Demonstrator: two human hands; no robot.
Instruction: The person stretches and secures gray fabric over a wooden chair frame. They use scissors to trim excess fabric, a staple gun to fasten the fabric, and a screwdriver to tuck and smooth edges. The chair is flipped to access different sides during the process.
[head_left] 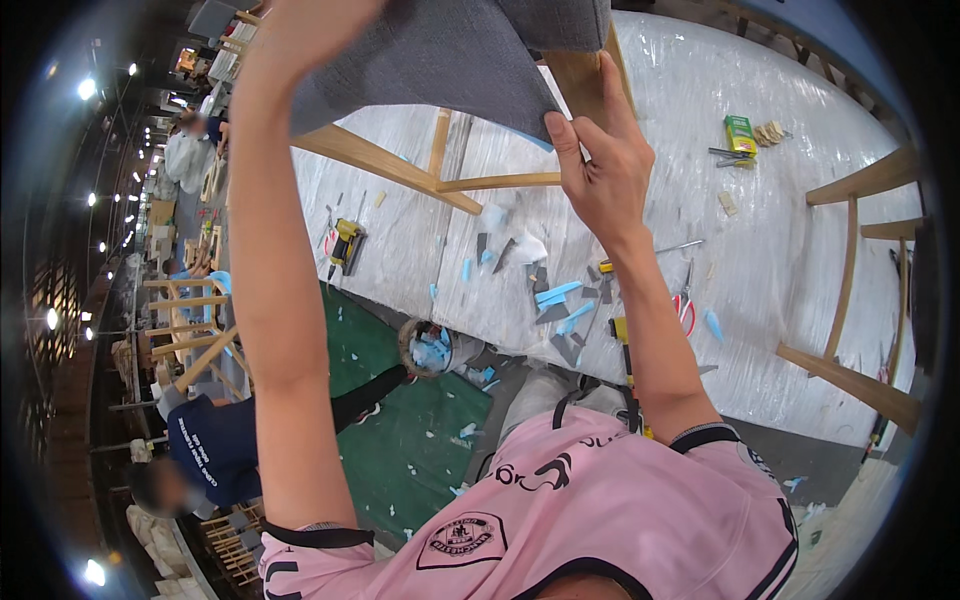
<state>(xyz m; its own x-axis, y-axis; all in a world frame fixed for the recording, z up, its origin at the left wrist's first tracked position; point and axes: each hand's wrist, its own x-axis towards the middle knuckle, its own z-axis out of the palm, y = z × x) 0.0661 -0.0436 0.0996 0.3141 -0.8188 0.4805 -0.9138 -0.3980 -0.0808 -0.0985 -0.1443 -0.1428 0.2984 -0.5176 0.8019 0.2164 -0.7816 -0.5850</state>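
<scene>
A chair with grey fabric upholstery [440, 65] and a light wooden frame [375, 165] is held up over the table at the top of the view. My right hand [610, 160] is closed on the chair at a corner of its fabric. The thumb presses by the fabric edge, where a strip of blue shows, and the index finger stretches along a wooden post [583, 85]. My left hand [315, 30] reaches over the upholstery on the left; it is smeared, and its fingers are cut off by the upper edge.
Fabric and blue foam scraps [560, 300] litter the plastic-wrapped table [750, 240]. A yellow-and-black power tool [345, 245], scissors [684, 308] and a green box [738, 135] lie there. Another wooden frame [845, 270] stands right. A scrap bin [428, 348] and a co-worker [215, 450] are left.
</scene>
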